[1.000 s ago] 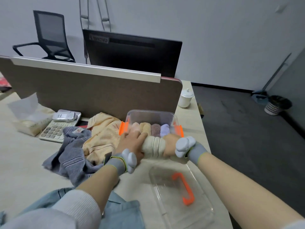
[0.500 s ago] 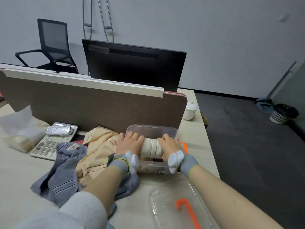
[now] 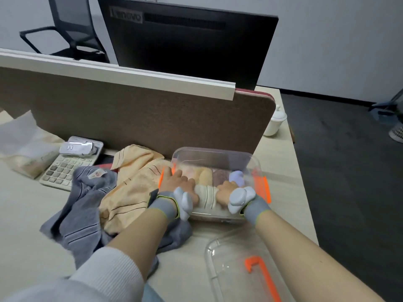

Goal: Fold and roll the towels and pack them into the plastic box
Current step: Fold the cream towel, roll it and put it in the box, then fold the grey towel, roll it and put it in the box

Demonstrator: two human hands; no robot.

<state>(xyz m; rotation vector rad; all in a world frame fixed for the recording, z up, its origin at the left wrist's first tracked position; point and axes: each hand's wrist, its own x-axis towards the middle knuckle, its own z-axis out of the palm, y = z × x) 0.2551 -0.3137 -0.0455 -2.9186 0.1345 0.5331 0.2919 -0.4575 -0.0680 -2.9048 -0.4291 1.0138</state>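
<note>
A cream rolled towel (image 3: pixel 206 196) is pressed into the plastic box (image 3: pixel 218 154), long axis left to right.

It is grasped at each end, in the left hand (image 3: pixel 177 184) and the right hand (image 3: pixel 226 190), each grip clenched round the roll, at the box's 6 o'clock side. Four rolled towels (image 3: pixel 220 175) are counted beyond it, ends up. Two loose towels lie at 9 o'clock on the desk (image 3: pixel 26 214): one yellow towel (image 3: pixel 133 184), one grey towel (image 3: pixel 82 214). One lid (image 3: pixel 229 262) lies at 6 o'clock.

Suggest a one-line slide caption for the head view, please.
Both hands, left and right, press a rolled cream towel into the clear plastic box beside other rolls.
</note>
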